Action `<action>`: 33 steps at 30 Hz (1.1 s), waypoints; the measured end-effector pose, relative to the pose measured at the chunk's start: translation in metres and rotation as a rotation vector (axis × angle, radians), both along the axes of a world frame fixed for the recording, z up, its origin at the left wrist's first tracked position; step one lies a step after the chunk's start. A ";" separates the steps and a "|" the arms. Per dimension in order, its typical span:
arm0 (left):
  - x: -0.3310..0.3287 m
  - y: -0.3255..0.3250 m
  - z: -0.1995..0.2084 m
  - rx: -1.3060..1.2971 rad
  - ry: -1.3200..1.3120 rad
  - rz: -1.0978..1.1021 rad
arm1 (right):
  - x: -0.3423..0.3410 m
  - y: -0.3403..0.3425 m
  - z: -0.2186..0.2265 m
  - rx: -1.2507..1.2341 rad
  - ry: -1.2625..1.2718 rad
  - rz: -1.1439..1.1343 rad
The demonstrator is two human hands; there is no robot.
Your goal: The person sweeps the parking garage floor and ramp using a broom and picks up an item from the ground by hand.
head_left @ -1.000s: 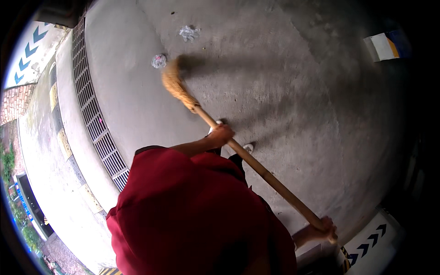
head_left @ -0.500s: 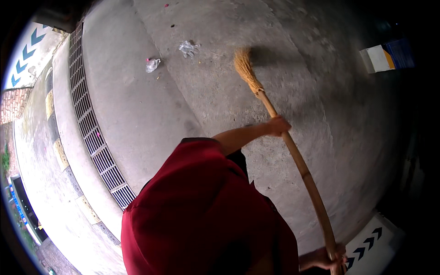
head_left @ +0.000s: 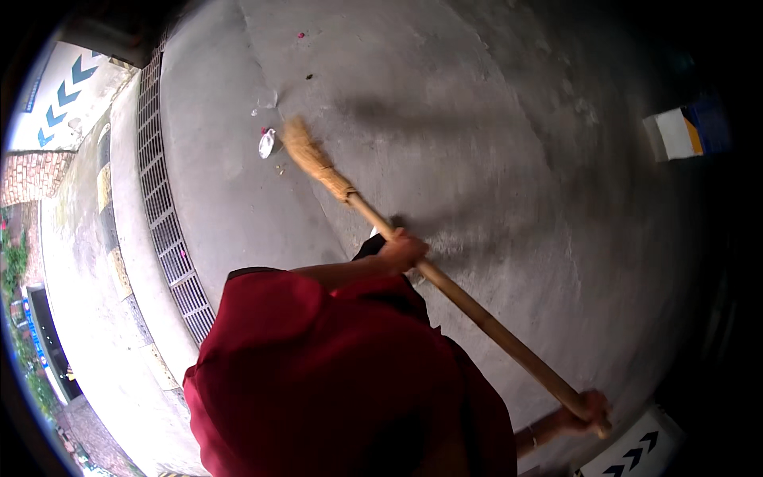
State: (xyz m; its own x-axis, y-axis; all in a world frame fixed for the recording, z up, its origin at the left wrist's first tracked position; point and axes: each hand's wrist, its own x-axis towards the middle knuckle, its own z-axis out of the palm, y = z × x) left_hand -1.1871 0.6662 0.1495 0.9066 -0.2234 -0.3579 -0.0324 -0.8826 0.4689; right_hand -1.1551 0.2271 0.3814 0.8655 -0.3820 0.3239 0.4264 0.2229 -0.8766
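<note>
A broom with a long wooden handle [head_left: 497, 330] slants across the floor in front of me. My left hand [head_left: 403, 251] is wrapped round the handle a little above the bristles. Near the handle's far end, at the lower right, my right hand [head_left: 586, 412] grips it, slightly blurred. The straw bristle head [head_left: 312, 157] points up and to the left, its tip close beside a crumpled whitish plastic scrap [head_left: 266, 145]. Just beyond lies a faint, see-through plastic piece [head_left: 269, 100]. Small yellowish bits [head_left: 280, 170] lie below the scrap.
A metal drain grate [head_left: 163, 215] runs along the left, with a striped curb [head_left: 118, 270] beyond it. At the right sits a white, orange and blue box [head_left: 678, 133]. Farther off on the concrete floor [head_left: 445, 95] are a dark speck [head_left: 309, 77] and a red bit [head_left: 301, 35].
The broom head has swung left across the floor to the plastic scraps. My left hand moved left and nearer my body; my right hand rose slightly. The see-through plastic shifted left.
</note>
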 end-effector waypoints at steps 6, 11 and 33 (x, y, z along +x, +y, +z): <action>0.184 -0.009 0.010 -0.277 -0.538 -0.043 | 0.045 0.094 0.091 0.138 -0.297 -0.188; 0.294 0.100 -0.079 -0.203 -0.540 0.062 | 0.119 0.179 0.016 -0.470 -0.100 -0.114; 0.405 0.257 0.037 -0.282 -0.657 0.139 | 0.312 0.386 0.138 0.072 -0.516 0.035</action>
